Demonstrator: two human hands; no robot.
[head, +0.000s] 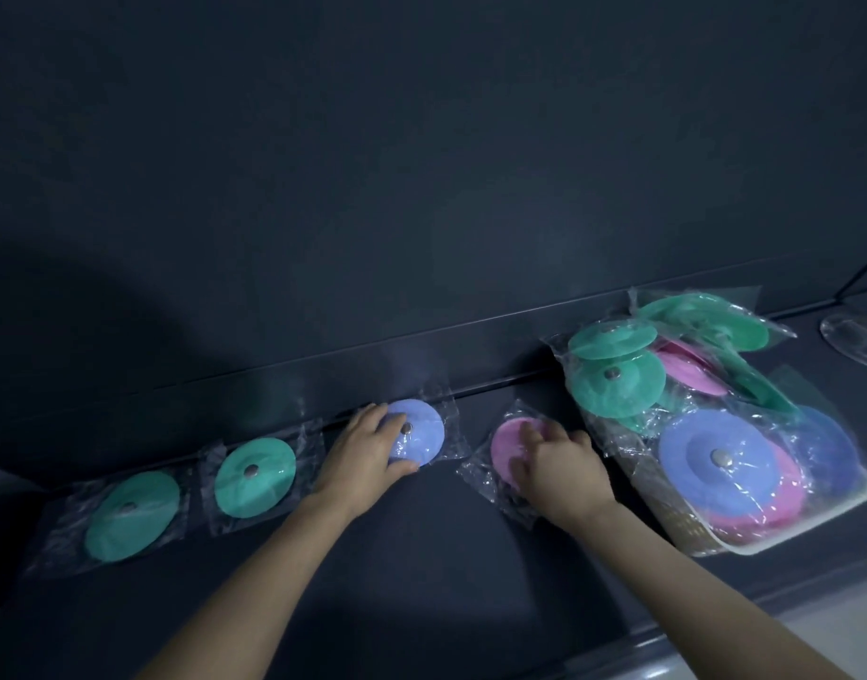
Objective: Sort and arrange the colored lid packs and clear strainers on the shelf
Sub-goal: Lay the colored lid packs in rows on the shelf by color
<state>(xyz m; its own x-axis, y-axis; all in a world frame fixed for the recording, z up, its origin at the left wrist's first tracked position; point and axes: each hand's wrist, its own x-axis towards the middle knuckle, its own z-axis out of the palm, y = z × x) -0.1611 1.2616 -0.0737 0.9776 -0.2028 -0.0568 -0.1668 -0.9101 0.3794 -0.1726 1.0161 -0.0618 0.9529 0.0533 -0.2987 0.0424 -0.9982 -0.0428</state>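
Head camera, looking down along a dark shelf (pixel 421 571): the left hand (pixel 367 446) lies over the left part of a blue lid pack (pixel 421 429), fingers curled across the top and the thumb along the lower edge, so it grips the pack. That pack sits at the back of the shelf, close against the raised ledge there.

The right hand (pixel 559 463) is just to the right, its fingers over the right part of a pink lid pack (pixel 507 446). The hand is blurred, and whether it grips the pack or only presses on it cannot be told. The pink pack lies flat on the shelf, near the blue one but apart from it.

Left of the left hand a green lid pack (pixel 254 471) lies in its clear wrapper, and beyond that a second green lid pack (pixel 132 515), the two side by side in a row with the blue one.

Right of the right hand stands a white-rimmed basket (pixel 775 544) heaped with wrapped lid packs (pixel 618 385) in green, pink and blue. At the far right edge, clear strainers (pixel 853 336) rest on the shelf.
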